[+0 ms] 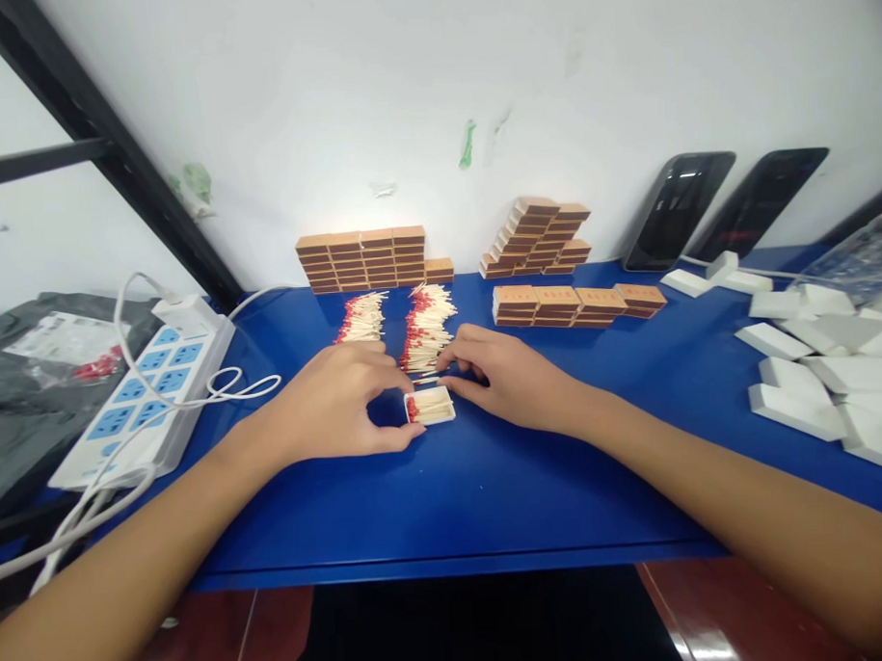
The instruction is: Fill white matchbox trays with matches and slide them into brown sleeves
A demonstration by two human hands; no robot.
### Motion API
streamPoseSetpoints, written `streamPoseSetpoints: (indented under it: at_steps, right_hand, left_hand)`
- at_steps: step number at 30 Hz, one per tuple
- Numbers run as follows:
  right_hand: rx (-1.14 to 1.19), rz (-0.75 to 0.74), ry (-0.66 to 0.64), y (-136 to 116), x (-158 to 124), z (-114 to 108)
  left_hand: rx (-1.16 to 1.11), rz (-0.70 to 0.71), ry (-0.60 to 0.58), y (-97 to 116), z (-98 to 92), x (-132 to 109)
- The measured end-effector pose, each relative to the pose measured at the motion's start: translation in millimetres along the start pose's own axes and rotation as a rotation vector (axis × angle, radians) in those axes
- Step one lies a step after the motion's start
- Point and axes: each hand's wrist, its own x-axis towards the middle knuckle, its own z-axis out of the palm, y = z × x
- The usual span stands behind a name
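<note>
A small white tray [451, 415] with red-headed matches in it lies on the blue table. My left hand [346, 399] grips its left end between thumb and fingers. Just above the tray's right side, my right hand [504, 375] has thumb and index finger close together at the ends of a few loose matches [426, 379]. Beyond the hands is a long pile of matches [427, 321], heads mostly to the left. A second pile [362, 317] lies to its left, partly hidden by my left hand.
Matchboxes [362, 261] are stacked by the wall, with more stacks [535, 238] and a low row [577, 305] rightward. White trays [797, 395] heap at the right. Two dark phones [679, 211] lean on the wall. A power strip [150, 384] with cables is left.
</note>
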Motion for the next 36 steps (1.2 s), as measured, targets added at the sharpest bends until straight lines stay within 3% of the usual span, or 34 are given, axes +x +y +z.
streamPoseSetpoints:
  at_steps: [23, 36]
  right_hand:
    - [-0.038, 0.108, -0.103, -10.8, 3.5, 3.5]
    - [-0.097, 0.086, -0.052, -8.8, -2.3, -17.1]
  left_hand:
    - [-0.032, -0.006, -0.024, 2.8, -1.4, 0.6]
    - [0.021, -0.049, -0.014, -0.9, 0.6, 1.6]
